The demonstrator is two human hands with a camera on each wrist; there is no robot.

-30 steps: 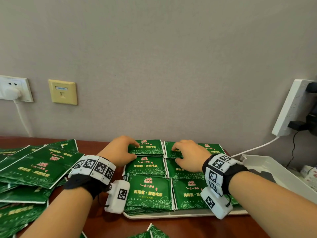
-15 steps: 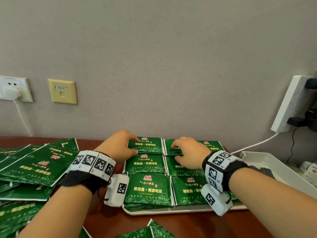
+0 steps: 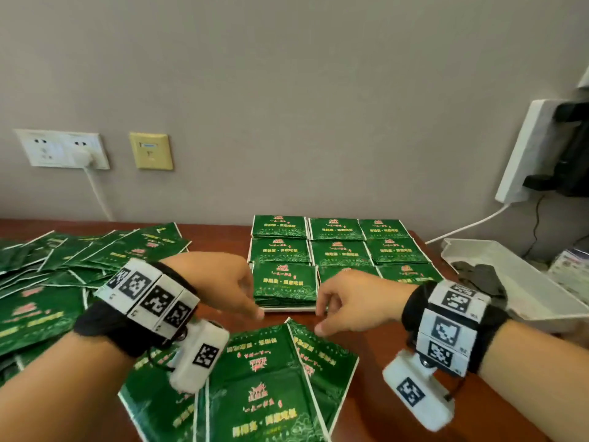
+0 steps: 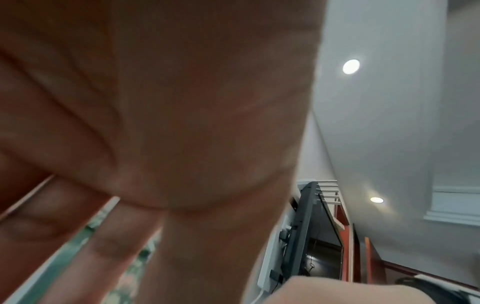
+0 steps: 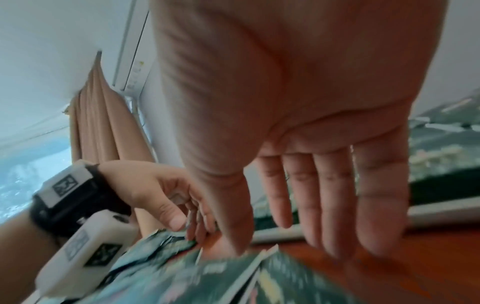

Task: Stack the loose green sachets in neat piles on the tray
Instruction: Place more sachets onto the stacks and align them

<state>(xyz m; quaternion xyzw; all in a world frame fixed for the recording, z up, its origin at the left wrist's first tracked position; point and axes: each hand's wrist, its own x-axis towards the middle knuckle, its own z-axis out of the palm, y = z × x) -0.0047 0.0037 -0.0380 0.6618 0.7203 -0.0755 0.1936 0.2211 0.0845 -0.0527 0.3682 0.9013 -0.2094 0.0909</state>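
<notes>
Several neat piles of green sachets [image 3: 285, 282] fill the white tray [image 3: 287, 309] in rows near the wall. A few loose sachets [image 3: 264, 378] lie fanned out on the table in front of the tray. My left hand [image 3: 253, 303] hovers at their far edge with its fingers loosely curled downward [image 5: 182, 216] and holds nothing that I can see. My right hand [image 3: 320, 320] is just to its right, fingers straight and spread [image 5: 324, 205] over the same sachets [image 5: 233, 277], empty. The left wrist view shows mostly my palm [image 4: 155, 123].
A big heap of loose sachets [image 3: 47, 282] covers the table's left side. A white bin [image 3: 526, 301] holding a dark object stands right of the tray. A power strip [image 3: 535, 148] hangs on the right wall, with wall sockets [image 3: 63, 148] at the left.
Both hands have pulled back from the rear piles on the tray toward me. They are now over the loose sachets in front of the tray.
</notes>
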